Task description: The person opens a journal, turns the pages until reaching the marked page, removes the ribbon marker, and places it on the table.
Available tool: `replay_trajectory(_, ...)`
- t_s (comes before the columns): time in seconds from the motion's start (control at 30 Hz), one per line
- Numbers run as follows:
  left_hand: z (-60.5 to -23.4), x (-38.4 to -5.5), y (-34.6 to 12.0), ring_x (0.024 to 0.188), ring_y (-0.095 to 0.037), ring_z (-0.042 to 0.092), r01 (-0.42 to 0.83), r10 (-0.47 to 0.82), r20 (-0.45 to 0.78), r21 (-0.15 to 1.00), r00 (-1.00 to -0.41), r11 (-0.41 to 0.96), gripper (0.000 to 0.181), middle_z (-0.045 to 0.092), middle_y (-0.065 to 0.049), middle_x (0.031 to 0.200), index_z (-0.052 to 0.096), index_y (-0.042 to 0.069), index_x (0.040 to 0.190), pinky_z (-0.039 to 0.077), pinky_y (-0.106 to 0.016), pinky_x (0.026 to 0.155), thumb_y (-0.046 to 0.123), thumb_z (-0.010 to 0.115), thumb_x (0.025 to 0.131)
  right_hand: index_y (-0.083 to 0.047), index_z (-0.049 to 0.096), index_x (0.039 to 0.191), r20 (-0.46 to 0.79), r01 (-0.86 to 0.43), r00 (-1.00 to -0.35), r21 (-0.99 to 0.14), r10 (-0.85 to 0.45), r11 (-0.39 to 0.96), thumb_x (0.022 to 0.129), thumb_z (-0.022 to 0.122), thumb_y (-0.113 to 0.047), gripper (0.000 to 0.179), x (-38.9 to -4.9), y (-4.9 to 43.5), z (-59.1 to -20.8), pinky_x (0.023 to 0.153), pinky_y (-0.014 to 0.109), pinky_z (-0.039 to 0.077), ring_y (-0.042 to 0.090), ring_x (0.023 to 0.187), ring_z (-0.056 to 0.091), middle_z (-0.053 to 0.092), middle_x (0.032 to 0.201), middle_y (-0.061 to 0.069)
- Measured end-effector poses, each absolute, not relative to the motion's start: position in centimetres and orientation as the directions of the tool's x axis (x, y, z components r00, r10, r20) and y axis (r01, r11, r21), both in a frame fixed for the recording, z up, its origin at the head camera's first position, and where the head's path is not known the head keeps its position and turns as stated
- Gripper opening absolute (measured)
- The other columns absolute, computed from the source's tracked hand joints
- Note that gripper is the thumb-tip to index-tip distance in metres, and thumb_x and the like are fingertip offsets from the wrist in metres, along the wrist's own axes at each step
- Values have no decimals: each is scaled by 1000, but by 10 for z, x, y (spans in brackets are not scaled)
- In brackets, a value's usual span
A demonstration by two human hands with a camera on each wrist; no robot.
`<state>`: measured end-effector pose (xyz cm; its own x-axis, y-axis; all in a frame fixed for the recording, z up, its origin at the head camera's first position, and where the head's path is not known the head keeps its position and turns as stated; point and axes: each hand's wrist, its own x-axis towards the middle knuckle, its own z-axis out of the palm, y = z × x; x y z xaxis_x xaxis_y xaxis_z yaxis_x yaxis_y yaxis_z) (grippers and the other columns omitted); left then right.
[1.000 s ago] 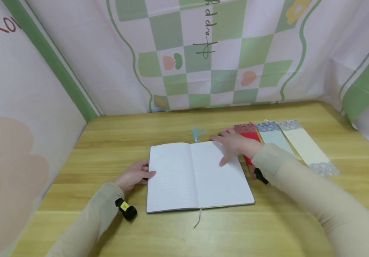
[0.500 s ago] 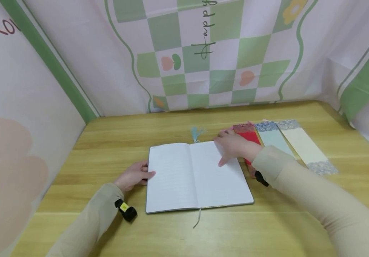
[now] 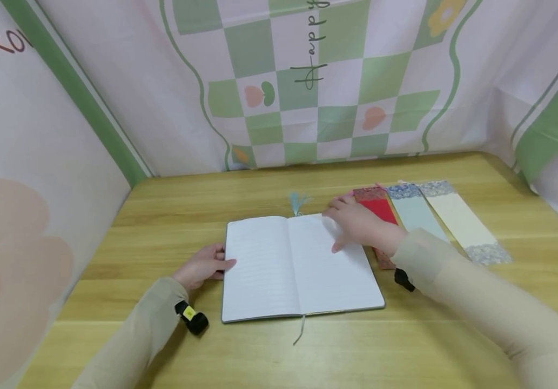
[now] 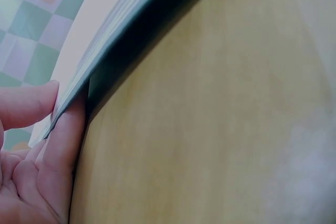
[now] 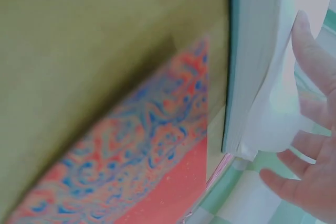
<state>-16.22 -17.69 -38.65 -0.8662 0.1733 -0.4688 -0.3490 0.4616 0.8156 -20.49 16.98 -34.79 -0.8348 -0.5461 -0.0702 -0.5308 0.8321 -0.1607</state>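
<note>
An open notebook [image 3: 259,270] with lined white pages lies on the wooden table. My left hand [image 3: 204,266] pinches its left edge; in the left wrist view the thumb [image 4: 31,103] is over the pages and a finger is tucked under the dark cover [image 4: 121,61]. Spread over the upper right corner of the notebook is my right hand [image 3: 354,219]. Its thumb touches the page [image 5: 278,108], which curves up there, while the relaxed fingers reach past the top edge. A light blue tassel [image 3: 297,203] sticks out at the top near the spine.
Beside the notebook on the right lie a red bookmark [image 3: 378,209], a light blue bookmark [image 3: 419,213] and a cream bookmark [image 3: 463,219] with patterned ends. A grey ribbon [image 3: 300,332] trails from the spine. Printed cloth [image 3: 337,81] hangs behind the table.
My right wrist and forearm have shifted slightly to the right and nearer, with the fingers a little further along the page's top edge. The left hand and notebook look unmoved.
</note>
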Motion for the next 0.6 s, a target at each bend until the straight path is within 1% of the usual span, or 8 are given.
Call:
replay_trajectory(0.13,-388,-163,-178,91,-14,54,-346,182,-468,818,-865,460,49,57,-12,112,38,-3,138,51,-28,76,12,57,95,0,57,125,-30,-561,-811,-243,-584,791,69,84,-23,66,-195,173,-348,98,50,43,41,124,41,54,126,21)
replay_trajectory(0.3,-389,-164,-178,90,-14,54,-347,181,-466,821,-866,454,48,57,-12,111,38,-3,137,51,-28,75,12,57,95,-2,59,122,-33,-588,-767,-364,-641,722,77,78,-9,50,-182,178,-348,93,46,47,34,114,52,57,123,17)
replay_trajectory(0.43,-390,-164,-178,91,-15,55,-350,176,-468,819,-866,455,50,58,-14,116,37,-4,138,51,-28,76,12,57,95,-4,62,120,-40,-555,-750,-503,-660,662,82,71,-4,40,-173,182,-344,86,42,52,29,106,57,59,120,14)
replay_trajectory(0.5,-390,-164,-178,91,-15,56,-350,173,-468,818,-867,456,50,58,-15,118,37,-3,138,51,-29,76,11,57,95,-6,62,121,-52,-510,-760,-570,-648,644,84,69,-4,37,-170,185,-342,84,40,53,27,104,58,59,122,13)
replay_trajectory(0.6,-390,-164,-177,91,-15,56,-351,170,-468,816,-867,459,49,58,-16,119,38,-3,138,51,-29,76,11,57,95,-11,62,123,-80,-432,-781,-646,-619,629,87,66,-8,36,-166,188,-338,82,37,53,26,105,59,58,125,12)
